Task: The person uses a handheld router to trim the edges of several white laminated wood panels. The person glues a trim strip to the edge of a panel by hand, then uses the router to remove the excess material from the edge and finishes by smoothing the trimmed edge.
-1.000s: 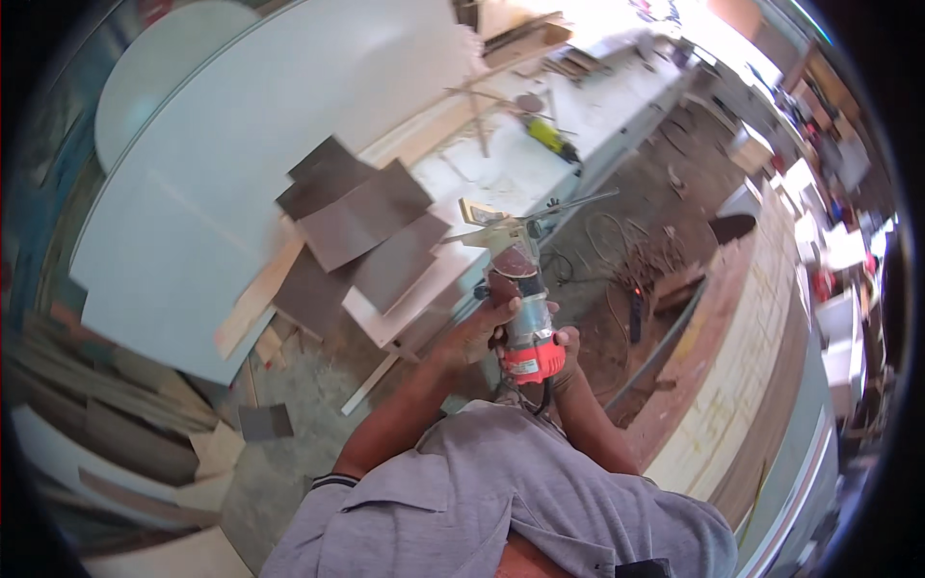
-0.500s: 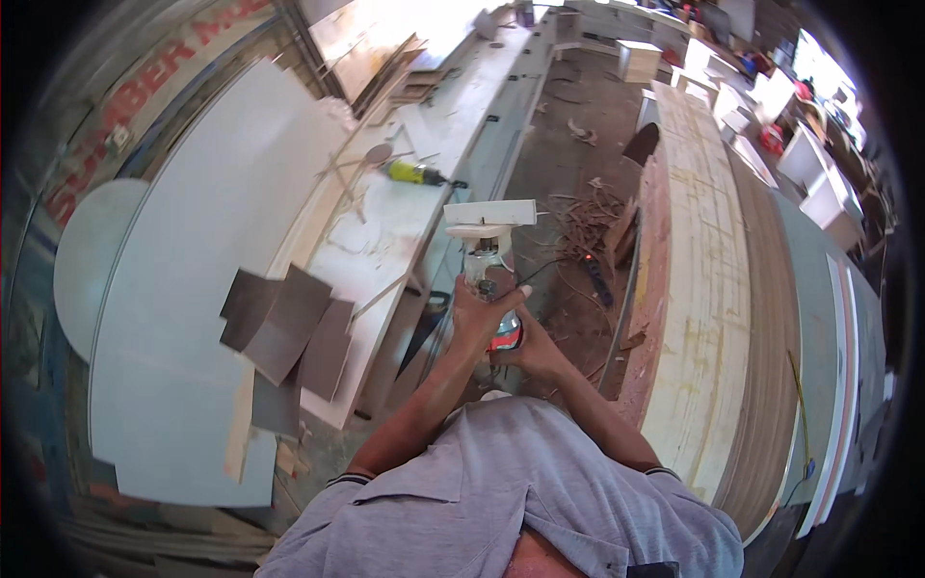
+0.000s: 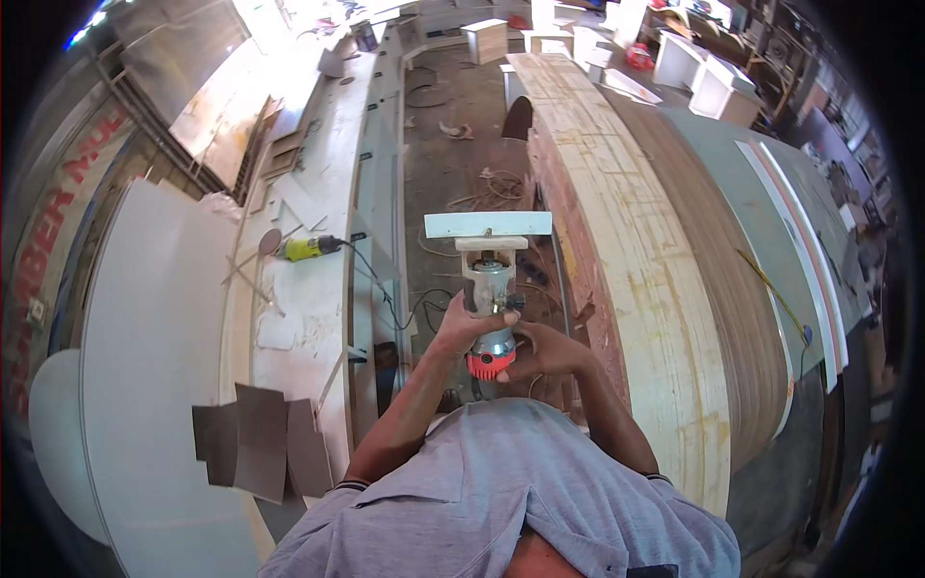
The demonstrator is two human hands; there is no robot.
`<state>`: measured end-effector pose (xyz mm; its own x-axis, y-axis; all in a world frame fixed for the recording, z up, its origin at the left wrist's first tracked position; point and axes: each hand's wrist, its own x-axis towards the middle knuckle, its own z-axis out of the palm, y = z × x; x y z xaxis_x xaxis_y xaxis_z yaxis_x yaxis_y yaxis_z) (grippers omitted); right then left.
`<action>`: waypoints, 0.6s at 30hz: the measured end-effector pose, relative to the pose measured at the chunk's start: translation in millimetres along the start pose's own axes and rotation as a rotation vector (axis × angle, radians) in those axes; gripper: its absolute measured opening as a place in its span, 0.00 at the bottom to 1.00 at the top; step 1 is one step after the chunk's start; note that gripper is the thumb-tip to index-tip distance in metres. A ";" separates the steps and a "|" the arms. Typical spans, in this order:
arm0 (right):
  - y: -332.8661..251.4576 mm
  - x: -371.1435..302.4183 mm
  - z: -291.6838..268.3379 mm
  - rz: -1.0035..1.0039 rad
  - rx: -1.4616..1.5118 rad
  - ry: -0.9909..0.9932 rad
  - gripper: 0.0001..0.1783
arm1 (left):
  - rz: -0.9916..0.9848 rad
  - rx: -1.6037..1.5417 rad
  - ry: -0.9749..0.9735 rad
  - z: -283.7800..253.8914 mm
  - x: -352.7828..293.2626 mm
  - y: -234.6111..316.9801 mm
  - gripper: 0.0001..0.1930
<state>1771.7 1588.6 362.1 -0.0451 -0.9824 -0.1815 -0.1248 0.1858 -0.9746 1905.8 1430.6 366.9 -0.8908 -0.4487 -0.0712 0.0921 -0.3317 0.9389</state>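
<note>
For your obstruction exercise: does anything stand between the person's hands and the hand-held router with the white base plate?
Nothing visible does. The left hand and right hand both grip the router directly, holding it in the air in front of the chest.

Bright daylight, glare top left, fisheye-bent edges

A single fisheye view looks steeply down from the person's head, upright and unmirrored, with the person's grey shirt [image 3: 501,501] close at 6 o'clock and the forearms rising toward centre. It faces along the workshop floor [image 3: 453,116], which runs off to 12 o'clock between a white workbench [image 3: 308,289] at 9 to 11 o'clock and stacked boards [image 3: 636,250] at 1 to 4 o'clock, all bending toward the rim. The hands sit near, just below centre.
</note>
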 end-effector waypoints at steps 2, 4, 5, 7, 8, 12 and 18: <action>-14.5 -3.9 -6.9 0.037 -0.177 0.062 0.42 | -0.016 0.066 -0.005 -14.6 7.6 -4.4 0.34; -25.0 -10.2 -13.6 0.034 -0.040 0.153 0.25 | -0.033 0.128 -0.010 -24.6 12.4 -3.3 0.34; -28.0 -11.2 -15.2 0.050 -0.032 0.164 0.25 | -0.078 0.069 -0.056 -29.0 15.1 -3.0 0.34; -35.2 -9.3 -16.8 -0.053 -0.044 0.309 0.19 | -0.136 0.002 -0.107 -36.6 17.0 -3.1 0.34; -42.9 -7.0 -13.2 -0.041 -0.040 0.319 0.19 | -0.131 0.024 -0.091 -40.0 18.3 -2.0 0.34; -66.0 15.1 3.9 0.027 -0.248 0.396 0.19 | -0.122 0.126 -0.086 -62.1 23.2 -6.9 0.36; -89.0 30.8 15.5 0.164 -0.614 0.120 0.20 | -0.099 0.323 -0.127 -78.0 4.3 -6.9 0.41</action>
<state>1796.9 1541.5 441.3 -0.2177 -0.9377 -0.2709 -0.6498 0.3464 -0.6766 1936.0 1366.3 333.8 -0.9386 -0.3137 -0.1434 -0.1244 -0.0797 0.9890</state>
